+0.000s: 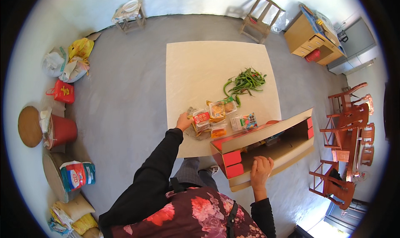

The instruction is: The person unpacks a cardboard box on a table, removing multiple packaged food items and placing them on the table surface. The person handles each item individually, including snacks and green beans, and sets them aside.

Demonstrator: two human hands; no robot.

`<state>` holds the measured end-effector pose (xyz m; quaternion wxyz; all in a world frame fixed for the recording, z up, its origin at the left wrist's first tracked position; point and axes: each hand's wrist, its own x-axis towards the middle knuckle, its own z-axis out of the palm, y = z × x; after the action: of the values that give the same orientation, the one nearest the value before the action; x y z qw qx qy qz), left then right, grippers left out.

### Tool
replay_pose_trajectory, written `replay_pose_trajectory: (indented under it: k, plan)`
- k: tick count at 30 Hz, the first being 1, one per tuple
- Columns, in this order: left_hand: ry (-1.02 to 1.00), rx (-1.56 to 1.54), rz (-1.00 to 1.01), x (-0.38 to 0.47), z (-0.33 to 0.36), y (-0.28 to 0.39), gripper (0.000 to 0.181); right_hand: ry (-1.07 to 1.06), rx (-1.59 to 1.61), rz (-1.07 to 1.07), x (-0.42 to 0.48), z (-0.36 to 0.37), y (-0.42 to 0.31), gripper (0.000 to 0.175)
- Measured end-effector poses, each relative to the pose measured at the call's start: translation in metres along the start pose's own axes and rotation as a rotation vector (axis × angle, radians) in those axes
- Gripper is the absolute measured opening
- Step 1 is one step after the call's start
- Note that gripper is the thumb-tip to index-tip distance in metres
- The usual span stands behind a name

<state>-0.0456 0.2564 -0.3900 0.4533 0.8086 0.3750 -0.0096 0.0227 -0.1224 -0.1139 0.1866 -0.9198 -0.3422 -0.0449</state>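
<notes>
My left hand (184,122) rests at the left side of a heap of packaged food on the table (193,69). Its fingertips touch a clear pack with a red label (201,118); whether they grip it is hidden. Beside that pack lie a yellow-edged pack (217,110), a green-edged pack (229,106) and an orange-labelled pack (218,132). A blue and white packet (244,121) sits farther right. My right hand (262,169) curls over the near rim of an open red cardboard box (234,144). The box tilts at the table's front right corner, with some packets partly visible inside.
Green chili peppers (247,81) lie in a pile on the table's right half. Wooden chairs (340,122) line the right wall; another chair (261,19) and a stool (129,16) stand at the back. Bags (76,59) and a red bucket (64,128) are along the left wall.
</notes>
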Motion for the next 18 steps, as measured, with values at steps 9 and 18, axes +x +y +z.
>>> replay_pose_trajectory:
  k: [9, 18]
  plan:
    - [0.027, 0.130, -0.104, 0.014, 0.028, 0.011, 0.087, 0.074, -0.021, 0.075, -0.001, 0.006, -0.004, 0.014]
    - [0.070, 0.165, -0.083, 0.025, 0.061, 0.001, 0.061, 0.171, 0.018, 0.082, -0.001, 0.007, -0.004, 0.009]
